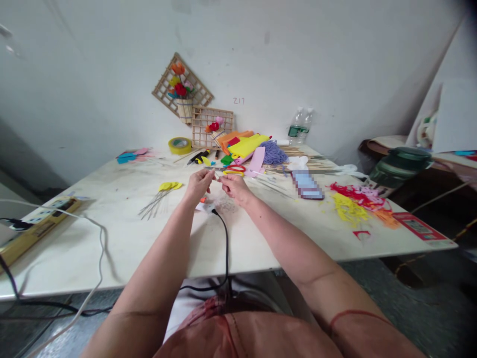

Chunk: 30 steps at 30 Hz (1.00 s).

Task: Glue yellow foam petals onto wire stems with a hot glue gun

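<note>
Over the middle of the table, my left hand (200,185) and my right hand (235,188) come close together, fingers pinched. Between their fingertips runs a thin pale stick (217,176); its exact kind is too small to tell. Below them on the tabletop is a small white device (206,207) with a black cord (226,238), and an orange piece (203,200) beside it. Yellow petals on thin wire stems (170,186) lie to the left of my left hand. Just behind my hands are scissors with red and yellow handles (234,170).
Coloured sheets (249,146), purple yarn (274,153), thin sticks (316,158) and yellow tape (179,145) lie at the back. Bamboo lattices with flowers (201,117) lean on the wall. A phone (307,185) and shredded strips (350,208) are right; a power strip (44,219) is left.
</note>
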### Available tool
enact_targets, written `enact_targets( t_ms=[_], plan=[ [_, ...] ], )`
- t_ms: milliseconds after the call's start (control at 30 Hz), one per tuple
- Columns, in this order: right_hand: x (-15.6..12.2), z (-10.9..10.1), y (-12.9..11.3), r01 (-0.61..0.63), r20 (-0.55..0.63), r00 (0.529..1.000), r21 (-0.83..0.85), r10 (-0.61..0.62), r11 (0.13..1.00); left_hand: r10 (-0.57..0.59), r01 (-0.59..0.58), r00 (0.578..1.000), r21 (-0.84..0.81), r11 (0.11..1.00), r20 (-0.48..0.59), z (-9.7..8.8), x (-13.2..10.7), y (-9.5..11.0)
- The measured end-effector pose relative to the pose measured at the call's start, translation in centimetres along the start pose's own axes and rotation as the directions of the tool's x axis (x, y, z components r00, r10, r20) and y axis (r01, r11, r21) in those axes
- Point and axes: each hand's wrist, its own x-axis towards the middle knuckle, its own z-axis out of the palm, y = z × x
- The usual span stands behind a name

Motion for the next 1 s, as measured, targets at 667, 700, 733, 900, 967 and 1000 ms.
enact_targets(
  t_ms=[667,700,733,900,967,1000],
  plan=[
    [2.8,-2.5,2.2,0.055,-0.376,0.892,-0.462,-0.252,0.885,-0.053,-0.191,0.955,-0.742,0.642,-0.292,-2.8,1.3,0.2],
    [2.8,-2.6,2.2,0.044,-0.384,0.891,-0.457,-0.241,0.889,-0.054,-0.187,0.959,-0.768,0.612,-0.277,-3.0,1.2,0.4],
    [2.7,-2.7,2.2,0.032,-0.392,0.891,-0.453,-0.231,0.891,-0.062,-0.175,0.964,-0.792,0.584,-0.259,-3.2,1.0,0.6],
    [2.7,-3.2,2.0,-0.002,-0.414,0.883,-0.476,-0.222,0.879,-0.161,-0.051,0.972,-0.819,0.572,-0.173,-3.8,0.4,1.5],
    [2.7,-3.4,1.9,-0.007,-0.425,0.874,-0.494,-0.235,0.869,-0.204,-0.017,0.964,-0.803,0.596,-0.172,-3.7,0.4,1.4],
    [2.7,-3.4,2.0,0.0,-0.426,0.87,-0.504,-0.248,0.864,-0.217,-0.006,0.961,-0.796,0.606,-0.172,-3.6,0.3,1.4]
  ],
)
